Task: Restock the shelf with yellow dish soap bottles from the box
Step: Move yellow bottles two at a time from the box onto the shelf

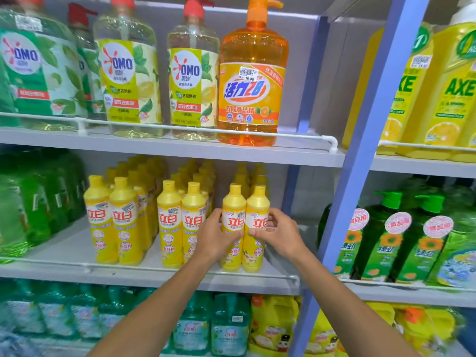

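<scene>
Two yellow dish soap bottles stand side by side, touching, near the front edge of the middle shelf [64,256]. The left bottle [234,202] and the right bottle [258,204] are both upright, with long axes vertical, caps pointing to twelve o'clock and red-lettered labels facing the camera.

The left hand [215,237] wraps the left bottle from nine o'clock, its fingers curled round the side and its thumb laid across the label. The right hand [282,233] mirrors it from three o'clock, with its thumb on the front of the right bottle and its fingers curled behind. The bare left forearm rises from seven o'clock and the bare right forearm from five o'clock.

At nine o'clock of the pair, more rows of yellow bottles [170,222] run back into the shelf. At twelve o'clock, one shelf up, stands an orange pump bottle [251,99]. At three o'clock, past a blue upright [360,163], are green pump bottles [386,240].
</scene>
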{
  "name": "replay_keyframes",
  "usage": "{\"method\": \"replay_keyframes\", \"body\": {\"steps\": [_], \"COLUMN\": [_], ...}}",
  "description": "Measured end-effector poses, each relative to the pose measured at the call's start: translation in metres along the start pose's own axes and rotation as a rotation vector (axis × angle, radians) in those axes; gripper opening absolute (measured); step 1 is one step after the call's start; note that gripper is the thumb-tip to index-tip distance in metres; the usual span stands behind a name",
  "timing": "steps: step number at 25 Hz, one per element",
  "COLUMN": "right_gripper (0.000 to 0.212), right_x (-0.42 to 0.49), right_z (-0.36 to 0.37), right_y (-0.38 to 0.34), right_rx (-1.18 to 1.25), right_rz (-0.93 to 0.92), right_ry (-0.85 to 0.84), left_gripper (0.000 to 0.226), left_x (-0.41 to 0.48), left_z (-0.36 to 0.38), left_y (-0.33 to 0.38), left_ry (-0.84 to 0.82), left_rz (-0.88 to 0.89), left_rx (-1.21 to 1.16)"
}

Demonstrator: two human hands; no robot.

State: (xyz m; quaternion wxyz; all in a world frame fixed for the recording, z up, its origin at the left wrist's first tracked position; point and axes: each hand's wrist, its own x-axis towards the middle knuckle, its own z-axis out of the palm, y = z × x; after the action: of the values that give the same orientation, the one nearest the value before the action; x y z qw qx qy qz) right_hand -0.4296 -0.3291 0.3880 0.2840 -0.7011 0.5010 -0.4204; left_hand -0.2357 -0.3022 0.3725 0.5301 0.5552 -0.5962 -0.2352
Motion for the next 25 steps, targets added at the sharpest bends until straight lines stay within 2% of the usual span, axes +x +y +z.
{"method": "replay_keyframes", "body": {"steps": [6,12,16,25], "right_gripper": [0.055,0.062,0.061,0.066], "right_x": [0.003,0.004,0.007,0.011], "right_z": [-0.014,-0.009,-0.003,0.006], "right_y": [0.003,0.007,0.005,0.006], "right_rx": [-0.058,-0.066,-0.061,-0.082], "right_rz": [0.003,0.002,0.007,0.018], "right_ry": [0.05,0.086,0.099,0.128], "left_gripper": [0.058,0.055,0.051,0.056], "left_x": [0.005,0.005,0.009,0.013], "left_z": [0.013,0.019,0.016,0.018], "left_y": [-0.007,-0.009,-0.008,-0.007], "left_ry": [-0.086,0.037,0.062,0.076], "left_rz": [-0.046,-0.064,-0.052,-0.077], "left_rx": [-0.078,-0.039,-0.018,0.037]}}
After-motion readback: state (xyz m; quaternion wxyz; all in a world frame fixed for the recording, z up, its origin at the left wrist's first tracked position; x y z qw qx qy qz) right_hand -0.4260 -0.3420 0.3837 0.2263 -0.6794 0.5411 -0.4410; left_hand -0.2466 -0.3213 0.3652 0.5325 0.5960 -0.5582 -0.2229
